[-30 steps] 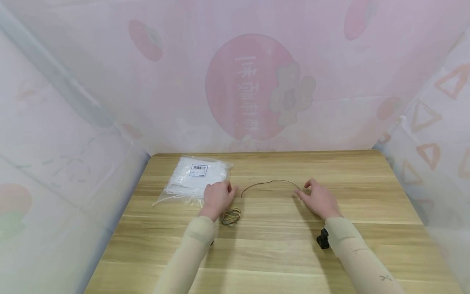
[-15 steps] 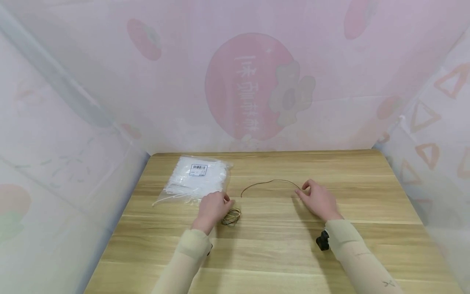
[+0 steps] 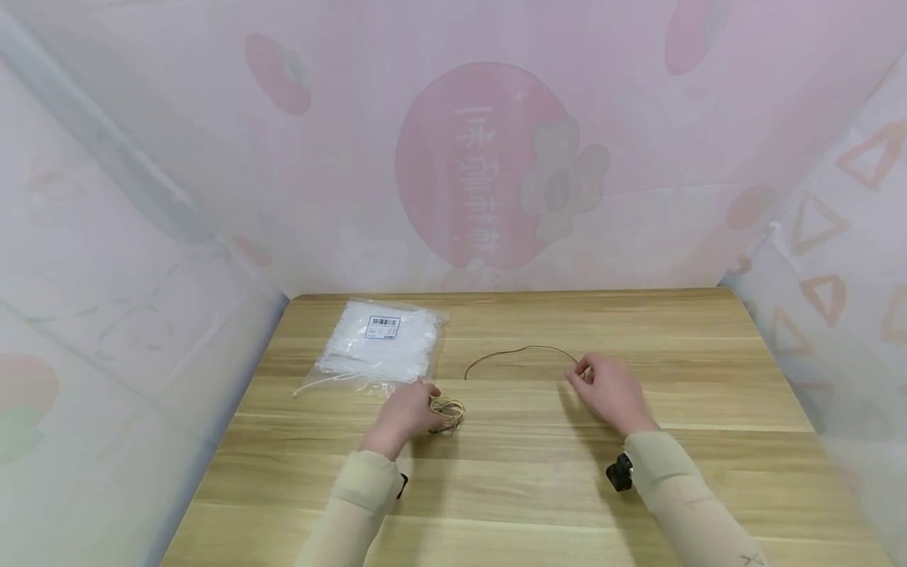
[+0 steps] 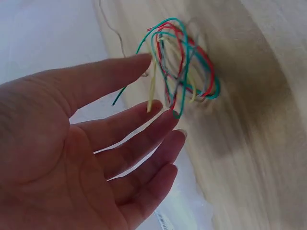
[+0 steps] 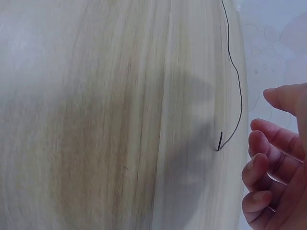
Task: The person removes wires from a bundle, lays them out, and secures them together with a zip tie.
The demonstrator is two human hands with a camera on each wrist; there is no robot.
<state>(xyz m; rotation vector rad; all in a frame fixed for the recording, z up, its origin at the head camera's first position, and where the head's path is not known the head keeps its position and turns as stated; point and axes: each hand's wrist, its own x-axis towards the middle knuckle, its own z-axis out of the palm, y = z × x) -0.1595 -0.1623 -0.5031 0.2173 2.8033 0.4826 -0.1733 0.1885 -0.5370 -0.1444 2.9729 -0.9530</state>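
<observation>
A loosely coiled bundle of thin wires (image 3: 451, 407) in red, green and yellow shows at the fingertips of my left hand (image 3: 404, 412). In the left wrist view, the thumb and spread fingers of the left hand (image 4: 110, 124) lie on either side of the near end of the wire bundle (image 4: 183, 62), with a gap between them. A single thin dark wire (image 3: 527, 346) curves across the table between the hands. Near its right end is my right hand (image 3: 612, 394). From the right wrist, the fingers of that hand (image 5: 268, 158) look loosely bent, beside the wire (image 5: 241, 93) and holding nothing.
A clear plastic bag of white cable ties (image 3: 383, 350) with a barcode label lies at the back left, one tie sticking out at its lower left. The wooden table (image 3: 524, 480) ends at a pink-patterned wall (image 3: 340, 197) behind, with pale side panels left and right.
My left hand has moved from beside the bag towards me, down to the wire bundle. The right hand has shifted only slightly, while the single wire lies as before.
</observation>
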